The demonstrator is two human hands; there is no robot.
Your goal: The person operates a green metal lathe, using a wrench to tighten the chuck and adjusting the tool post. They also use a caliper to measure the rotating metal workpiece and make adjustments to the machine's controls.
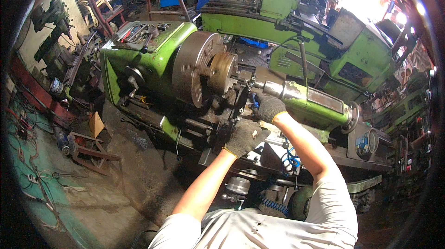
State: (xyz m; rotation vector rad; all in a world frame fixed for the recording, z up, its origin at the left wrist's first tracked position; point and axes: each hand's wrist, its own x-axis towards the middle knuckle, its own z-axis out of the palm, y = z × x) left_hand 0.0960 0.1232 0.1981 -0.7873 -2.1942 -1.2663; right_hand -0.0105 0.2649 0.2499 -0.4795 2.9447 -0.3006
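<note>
My right hand (pixel 270 106), in a dark knit glove, is curled beside the tool post of a green lathe (pixel 155 66). A small blue piece (pixel 255 100) shows at its fingers; its kind is unclear. My left hand (pixel 245 137), gloved alike, is closed lower down over the carriage (pixel 218 137), its grip hidden. Left of the hands, the large round chuck (pixel 197 68) holds a brass-coloured round workpiece (pixel 223 73). Facing the workpiece from the right is the tailstock (pixel 301 96), close beyond my right hand.
Loose hand tools (pixel 139 32) lie on the headstock. A blue coiled hose (pixel 290 158) hangs below my right forearm. A metal bucket (pixel 366 143) stands on the bed's right end. Another green machine (pixel 241 24) is behind. Cables (pixel 41 175) cross the floor at left; people work far off.
</note>
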